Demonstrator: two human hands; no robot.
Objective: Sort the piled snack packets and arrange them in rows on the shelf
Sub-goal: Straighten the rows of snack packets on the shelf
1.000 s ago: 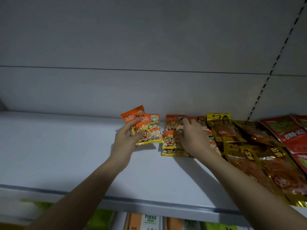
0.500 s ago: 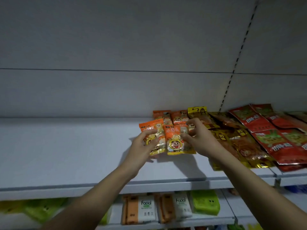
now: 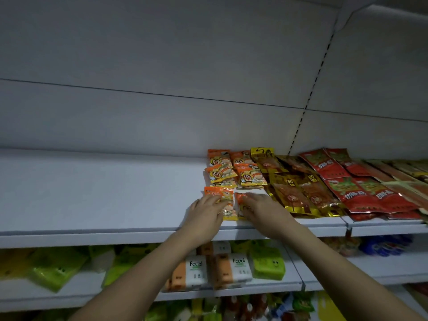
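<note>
White shelf [image 3: 92,195] boards fill the frame's middle, where two orange snack packets [image 3: 228,205] are pressed flat at the front edge under the spread left hand [image 3: 205,215] and right hand [image 3: 266,212], apparently to extend the columns behind.

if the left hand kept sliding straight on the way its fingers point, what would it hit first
Probably the orange packet in the next row back. The left hand lies flat on the front orange packet, fingers pointing up and right toward the shelf's back. Depth is hard to judge.
</note>
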